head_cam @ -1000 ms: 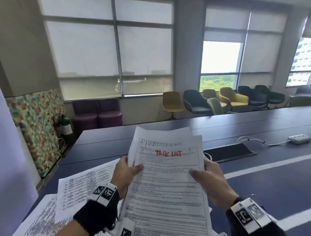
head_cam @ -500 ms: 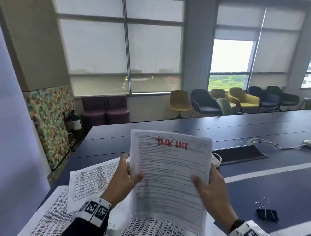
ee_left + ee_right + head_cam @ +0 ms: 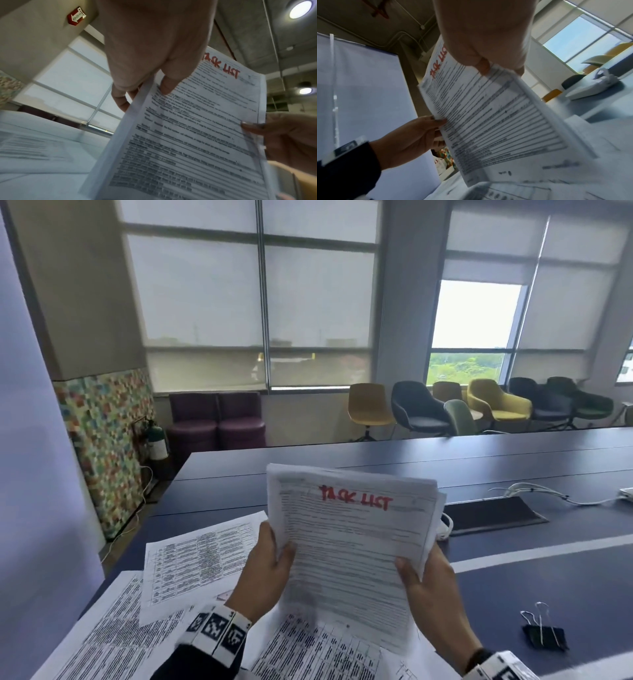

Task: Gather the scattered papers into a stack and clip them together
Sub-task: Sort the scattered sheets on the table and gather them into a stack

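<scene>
Blue table (image 3: pixel 513 594) fills the lower frame; left grip (image 3: pixel 265 573) and right grip (image 3: pixel 433 587) clamp the paper stack (image 3: pixel 349 546) at centre; binder clip (image 3: pixel 544 637) lower right.

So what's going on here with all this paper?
A person is tidying loose printed sheets at a long blue table. Both hands hold a bundle topped by a page marked "TASK LIST": the left hand grips its left edge, the right hand its right edge. More sheets lie scattered on the table, and a black binder clip sits unused to the right.
</scene>
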A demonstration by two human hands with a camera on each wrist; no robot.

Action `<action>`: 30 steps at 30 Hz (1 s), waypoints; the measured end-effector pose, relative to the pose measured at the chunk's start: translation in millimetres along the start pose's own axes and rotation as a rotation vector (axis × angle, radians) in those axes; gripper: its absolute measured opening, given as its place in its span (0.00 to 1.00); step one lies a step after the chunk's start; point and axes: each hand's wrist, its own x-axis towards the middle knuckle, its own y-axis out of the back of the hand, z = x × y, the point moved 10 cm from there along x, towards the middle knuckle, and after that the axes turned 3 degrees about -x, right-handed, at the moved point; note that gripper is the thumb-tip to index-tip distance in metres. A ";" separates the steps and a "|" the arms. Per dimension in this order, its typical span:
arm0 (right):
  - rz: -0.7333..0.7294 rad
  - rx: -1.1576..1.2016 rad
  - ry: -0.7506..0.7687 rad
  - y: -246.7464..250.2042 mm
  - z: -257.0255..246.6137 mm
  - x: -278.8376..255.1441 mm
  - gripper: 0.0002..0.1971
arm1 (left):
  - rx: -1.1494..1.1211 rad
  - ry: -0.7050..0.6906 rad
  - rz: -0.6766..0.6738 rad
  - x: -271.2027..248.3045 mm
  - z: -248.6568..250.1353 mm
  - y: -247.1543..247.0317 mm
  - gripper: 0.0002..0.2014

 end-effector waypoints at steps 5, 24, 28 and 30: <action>0.047 0.047 0.071 7.8 -17.7 -1.5 0.17 | -0.016 -0.050 0.098 3.0 14.1 13.3 0.09; -0.072 -0.094 0.017 -12.2 4.1 -12.0 0.11 | 0.160 -0.092 -0.045 -24.4 -1.1 -1.5 0.07; -0.121 -0.124 0.006 -20.6 8.9 -20.7 0.12 | 0.180 -0.095 -0.143 -39.8 -8.2 -16.5 0.09; -0.049 -0.120 0.014 -11.2 5.1 -20.9 0.11 | 0.111 -0.084 -0.174 -45.2 -4.0 -15.9 0.09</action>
